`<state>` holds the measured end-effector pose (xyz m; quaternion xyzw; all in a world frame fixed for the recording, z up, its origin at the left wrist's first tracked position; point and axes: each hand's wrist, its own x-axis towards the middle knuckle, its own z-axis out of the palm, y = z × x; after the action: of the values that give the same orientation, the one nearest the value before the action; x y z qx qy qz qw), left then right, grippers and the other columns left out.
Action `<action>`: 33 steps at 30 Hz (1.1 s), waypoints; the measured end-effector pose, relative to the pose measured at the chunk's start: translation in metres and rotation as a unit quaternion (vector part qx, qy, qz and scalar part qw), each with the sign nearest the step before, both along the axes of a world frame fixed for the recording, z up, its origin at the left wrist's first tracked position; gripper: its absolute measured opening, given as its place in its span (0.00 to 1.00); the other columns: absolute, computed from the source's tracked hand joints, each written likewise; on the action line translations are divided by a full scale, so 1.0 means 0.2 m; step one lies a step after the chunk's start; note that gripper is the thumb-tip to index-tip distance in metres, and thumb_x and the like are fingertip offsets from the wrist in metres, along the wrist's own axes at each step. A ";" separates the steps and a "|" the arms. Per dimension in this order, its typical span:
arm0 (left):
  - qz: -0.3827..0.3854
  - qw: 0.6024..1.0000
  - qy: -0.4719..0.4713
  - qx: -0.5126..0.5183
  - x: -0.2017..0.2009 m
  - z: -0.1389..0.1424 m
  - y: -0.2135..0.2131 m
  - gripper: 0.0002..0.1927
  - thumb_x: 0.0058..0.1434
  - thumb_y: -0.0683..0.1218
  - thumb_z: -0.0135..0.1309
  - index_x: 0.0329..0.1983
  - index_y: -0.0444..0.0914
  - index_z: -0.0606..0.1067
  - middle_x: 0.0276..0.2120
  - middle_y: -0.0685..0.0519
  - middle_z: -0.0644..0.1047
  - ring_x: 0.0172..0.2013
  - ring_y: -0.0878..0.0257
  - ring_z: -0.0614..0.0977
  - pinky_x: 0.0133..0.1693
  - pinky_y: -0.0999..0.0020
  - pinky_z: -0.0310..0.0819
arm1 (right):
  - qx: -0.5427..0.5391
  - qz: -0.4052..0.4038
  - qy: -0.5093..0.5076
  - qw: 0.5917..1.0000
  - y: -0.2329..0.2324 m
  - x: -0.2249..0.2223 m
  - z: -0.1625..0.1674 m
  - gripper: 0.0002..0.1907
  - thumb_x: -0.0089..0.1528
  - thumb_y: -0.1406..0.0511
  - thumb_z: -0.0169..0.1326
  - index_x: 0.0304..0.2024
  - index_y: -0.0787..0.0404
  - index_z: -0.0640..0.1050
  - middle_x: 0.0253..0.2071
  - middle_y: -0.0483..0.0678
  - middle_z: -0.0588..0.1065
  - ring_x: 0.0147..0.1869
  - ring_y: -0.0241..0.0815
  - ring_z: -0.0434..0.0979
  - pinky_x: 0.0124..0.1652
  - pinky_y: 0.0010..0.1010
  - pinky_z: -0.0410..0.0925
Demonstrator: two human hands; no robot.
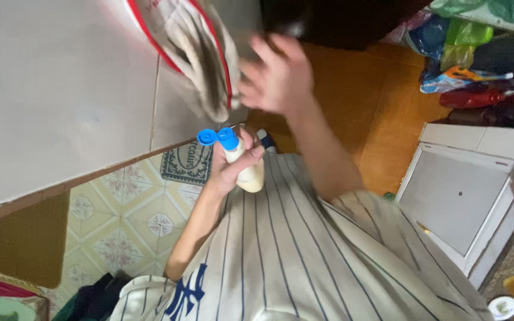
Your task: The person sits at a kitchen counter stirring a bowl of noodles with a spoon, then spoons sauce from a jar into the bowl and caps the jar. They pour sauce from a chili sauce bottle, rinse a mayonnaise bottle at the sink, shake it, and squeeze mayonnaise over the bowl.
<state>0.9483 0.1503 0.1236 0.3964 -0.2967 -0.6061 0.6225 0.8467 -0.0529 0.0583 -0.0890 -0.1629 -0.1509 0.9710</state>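
1. Holding comes first: the left hand (228,172), just left of the frame's centre, is wrapped round a cream squeeze bottle (250,175), with the thumb laid across its front. That grip looks firm enough. With the lid open, I would judge that any harder squeeze risks pushing the contents out.

2. The blue flip cap (218,138) stands open at the bottle's top end, its lid hinged out toward the left. The nozzle is best kept pointing away from the striped shirt (304,255), which fills the lower middle of the frame.

3. The right hand (275,77), at upper centre, is spread with fingers apart and holds nothing. It is blurred, so I cannot tell whether its fingertips touch the cloth or only come close.

4. The cloth with red trim (194,53) hangs at the top of the frame, against the pale grey surface (60,89). Its lower end sits just above the open cap. Taking it near that lower edge would probably keep the fold under control and stop it brushing the nozzle.

5. Bottle and cloth are near each other but apart. Working over the patterned floor tiles (132,220) at lower left seems wiser than working over the shirt, in case of drips.

6. A steadier head would help, since the right hand's motion blur hides its contact.
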 end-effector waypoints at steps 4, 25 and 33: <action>0.010 0.998 -0.051 0.042 0.03 0.03 0.02 0.13 0.61 0.35 0.61 0.38 0.40 0.68 0.35 0.56 0.74 0.36 0.66 0.76 0.39 0.69 0.71 | 0.068 0.092 -0.181 0.977 -0.20 0.69 -0.11 0.26 0.76 0.49 0.26 0.72 0.39 0.69 0.70 0.38 0.71 0.74 0.53 0.69 0.73 0.58 0.55; -0.285 0.948 -0.006 -0.144 -1.13 0.13 -0.60 0.09 0.70 0.37 0.56 0.46 0.38 0.68 0.39 0.51 0.78 0.44 0.61 0.80 0.59 0.57 0.76 | 0.132 -0.533 0.356 0.756 0.83 -1.07 0.28 0.42 0.69 0.38 0.30 0.75 0.57 0.58 0.72 0.45 0.65 0.77 0.42 0.65 0.72 0.42 0.62; -0.414 0.878 -0.001 -0.240 -2.01 0.29 -0.44 0.10 0.66 0.41 0.47 0.50 0.34 0.69 0.45 0.44 0.79 0.52 0.55 0.82 0.69 0.52 0.65 | 0.107 -0.747 0.518 0.403 1.15 -1.77 0.01 0.33 0.78 0.46 0.40 0.67 0.69 0.65 0.64 0.55 0.69 0.67 0.45 0.70 0.65 0.39 0.66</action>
<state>0.5465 0.0616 0.1824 0.0758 -0.5708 -0.7184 0.3902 0.4930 0.1770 0.0602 -0.1317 0.5198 -0.7572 0.3729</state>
